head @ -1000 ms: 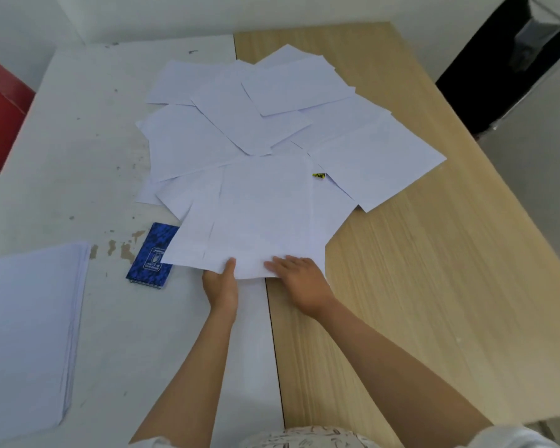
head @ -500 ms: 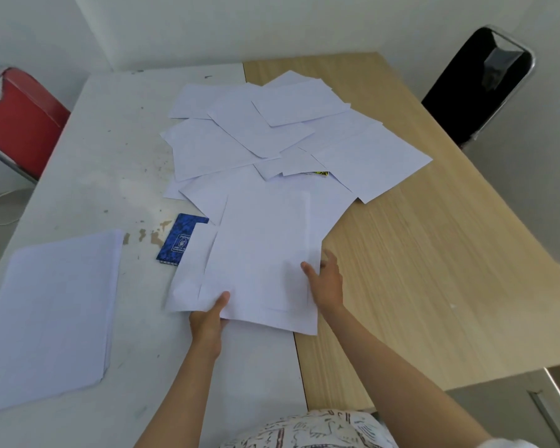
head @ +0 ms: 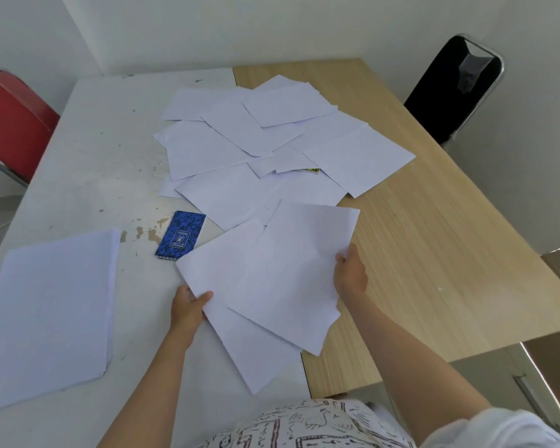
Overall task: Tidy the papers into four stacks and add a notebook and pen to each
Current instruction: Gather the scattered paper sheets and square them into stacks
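Gathered sheets [head: 272,286] lifted off the pile by both hands, fanned and tilted, blue notebook [head: 181,235] now fully uncovered

soft, even daylight fills the room, bright but not harsh. shadows are faint: a thin pale one lies under the lifted sheets [head: 272,286] near the front edge, another along the right edge of the stack [head: 46,312] at left. the white papers wash out, their print barely legible. the wide lens bends the table [head: 434,253] edges and walls outward toward the corners. detail is slightly soft throughout.
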